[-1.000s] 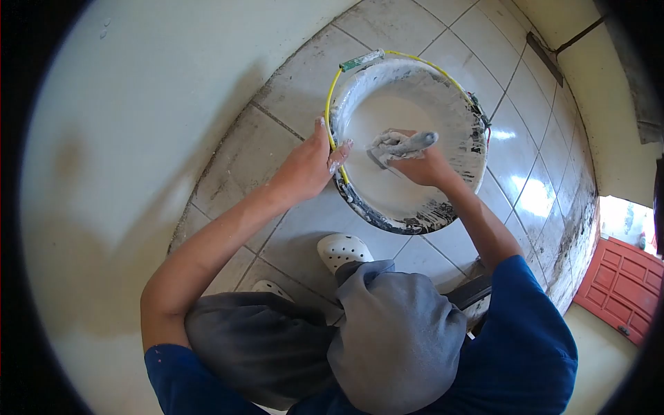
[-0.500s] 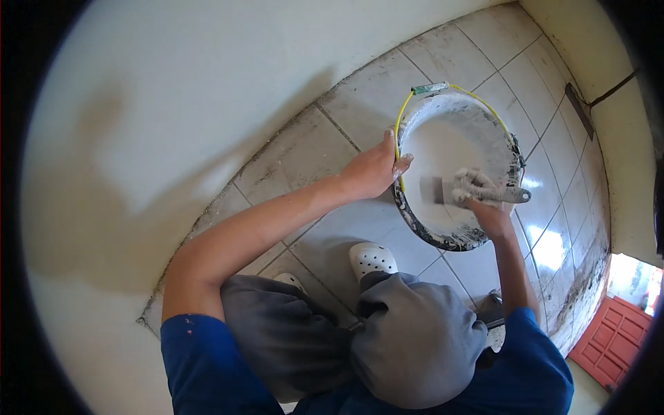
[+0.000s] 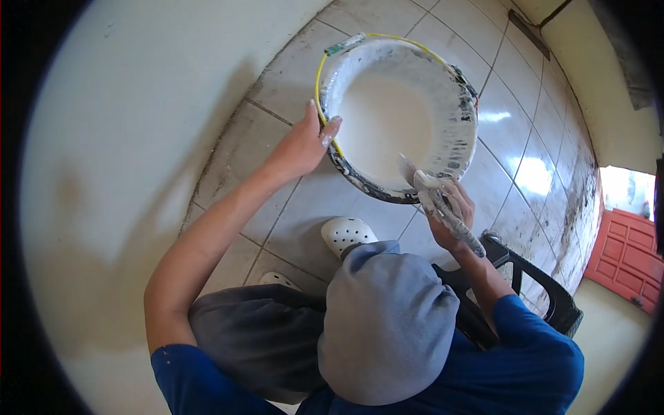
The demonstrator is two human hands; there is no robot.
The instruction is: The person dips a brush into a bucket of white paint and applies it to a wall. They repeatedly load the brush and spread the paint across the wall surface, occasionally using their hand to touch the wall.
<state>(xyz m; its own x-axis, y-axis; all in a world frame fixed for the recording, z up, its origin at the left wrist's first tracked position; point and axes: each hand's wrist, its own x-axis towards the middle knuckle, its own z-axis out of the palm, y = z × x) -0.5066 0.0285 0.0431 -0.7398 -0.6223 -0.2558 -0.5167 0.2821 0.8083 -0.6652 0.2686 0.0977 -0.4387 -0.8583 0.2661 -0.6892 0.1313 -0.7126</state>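
Observation:
A round bucket (image 3: 465, 149) of thick off-white paint stands on the floor, its inner wall smeared. My left hand (image 3: 304, 142) grips the bucket's left rim, thumb inside and fingers outside, beside the yellow wire handle (image 3: 317, 83) with its green grip. At the lower right rim, my right hand (image 3: 448, 211) is closed round the handle of a paint-coated brush (image 3: 449, 220). The brush's thin head is tilted over the rim above the paint. White smears cover the brush handle and some of my fingers.
A pale wall (image 3: 152, 90) rises on the left, above tiled floor (image 3: 297, 66). My white clog (image 3: 346, 234) is below the bucket. A black plastic chair (image 3: 564, 308) stands by my right arm. A red door (image 3: 626, 259) is at the far right.
The brush has come up out of the paint and moved to the near right rim with my right hand. The view has shifted, so the bucket appears further up and left. More of the chair shows.

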